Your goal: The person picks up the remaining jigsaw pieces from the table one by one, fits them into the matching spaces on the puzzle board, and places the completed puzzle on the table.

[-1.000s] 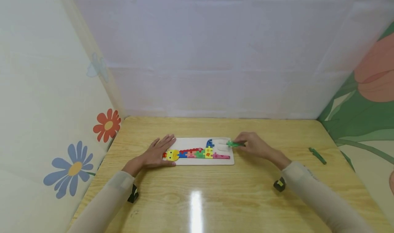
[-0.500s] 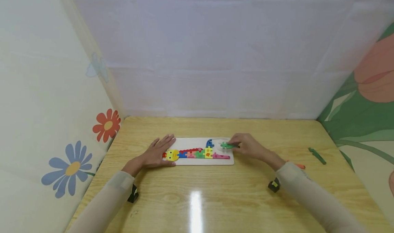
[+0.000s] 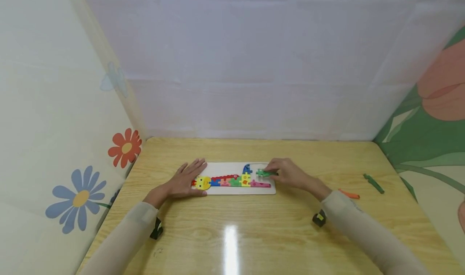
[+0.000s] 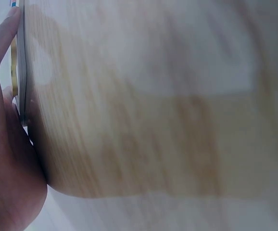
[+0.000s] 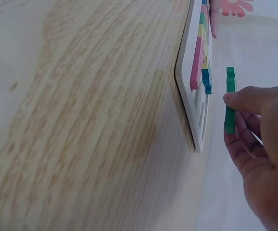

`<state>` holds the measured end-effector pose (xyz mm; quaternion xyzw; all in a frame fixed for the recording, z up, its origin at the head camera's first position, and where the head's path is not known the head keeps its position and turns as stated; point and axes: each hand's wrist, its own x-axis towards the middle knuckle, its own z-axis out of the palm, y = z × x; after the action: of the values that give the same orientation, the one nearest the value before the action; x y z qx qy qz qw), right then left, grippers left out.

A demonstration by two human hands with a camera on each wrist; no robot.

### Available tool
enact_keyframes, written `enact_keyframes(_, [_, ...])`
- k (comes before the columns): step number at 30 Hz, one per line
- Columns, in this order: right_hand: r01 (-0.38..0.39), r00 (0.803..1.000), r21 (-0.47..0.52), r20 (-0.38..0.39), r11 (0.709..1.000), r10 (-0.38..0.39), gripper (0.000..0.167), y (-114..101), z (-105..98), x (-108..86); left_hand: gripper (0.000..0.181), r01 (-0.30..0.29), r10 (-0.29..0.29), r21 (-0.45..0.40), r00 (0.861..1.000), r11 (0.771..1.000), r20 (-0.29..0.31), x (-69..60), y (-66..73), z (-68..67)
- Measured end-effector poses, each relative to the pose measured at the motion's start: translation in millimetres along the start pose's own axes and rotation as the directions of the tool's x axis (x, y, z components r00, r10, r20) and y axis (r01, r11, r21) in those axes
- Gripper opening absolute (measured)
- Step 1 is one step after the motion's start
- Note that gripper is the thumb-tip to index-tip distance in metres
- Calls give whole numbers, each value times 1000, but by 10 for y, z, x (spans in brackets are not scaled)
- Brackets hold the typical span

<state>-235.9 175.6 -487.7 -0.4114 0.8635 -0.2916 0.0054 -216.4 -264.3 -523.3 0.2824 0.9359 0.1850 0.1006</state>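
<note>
In the head view, a white puzzle board (image 3: 221, 168) lay on the wooden worktop (image 3: 276, 234). The left hand (image 3: 183, 182) rested flat on the board's left end, fingers straight and grasping nothing. The right hand (image 3: 290, 174) pinched a green piece (image 3: 267, 173) over the board's right end. Lying on the board was a giraffe of coloured pieces: a yellow head (image 3: 203, 182) beside the left hand, a blue piece (image 3: 247, 169) and a pink piece (image 3: 260, 184) towards the right end. Well to the right of the board lay an orange piece (image 3: 349, 194), and farther right another green strip (image 3: 373, 183).

In the left wrist view, the left hand showed in part against the board's edge; the worktop beyond was blurred.

In the right wrist view, the right hand grasped the green piece between thumb and fingers, above the board and apart from it. The pink piece stood proud of the board's surface, near that end.
</note>
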Motion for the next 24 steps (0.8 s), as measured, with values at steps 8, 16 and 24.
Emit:
enact_keyframes(8, [47, 999, -3, -4, 999, -47, 30, -6, 56, 46, 112, -3, 3, -3, 1000, 1000, 4, -5, 8, -9])
enact_keyframes(16, [12, 1000, 11, 4, 1000, -13, 29, -35, 119, 85, 112, -9, 9, 3, 1000, 1000, -4, -2, 20, -18])
enact_keyframes(24, [-1, 1000, 22, 17, 1000, 0, 27, -36, 187, 108, 112, -13, 13, -7, 1000, 1000, -7, -12, 28, -20])
